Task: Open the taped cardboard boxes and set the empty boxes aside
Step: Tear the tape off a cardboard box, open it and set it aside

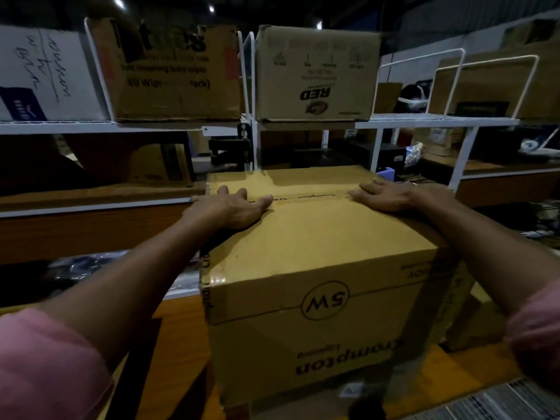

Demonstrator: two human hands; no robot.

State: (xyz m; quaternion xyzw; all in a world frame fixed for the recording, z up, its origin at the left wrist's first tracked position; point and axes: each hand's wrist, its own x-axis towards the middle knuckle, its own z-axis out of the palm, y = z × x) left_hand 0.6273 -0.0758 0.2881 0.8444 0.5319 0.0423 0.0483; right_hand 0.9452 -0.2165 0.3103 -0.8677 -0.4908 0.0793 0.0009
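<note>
Head view: left hand (233, 209), right hand (386, 195) flat atop taped box (318, 253).

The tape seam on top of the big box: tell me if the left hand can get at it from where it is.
Probably yes. The left hand lies flat on the box top, fingertips already at the tape seam, and nothing covers it between the two hands.
</note>
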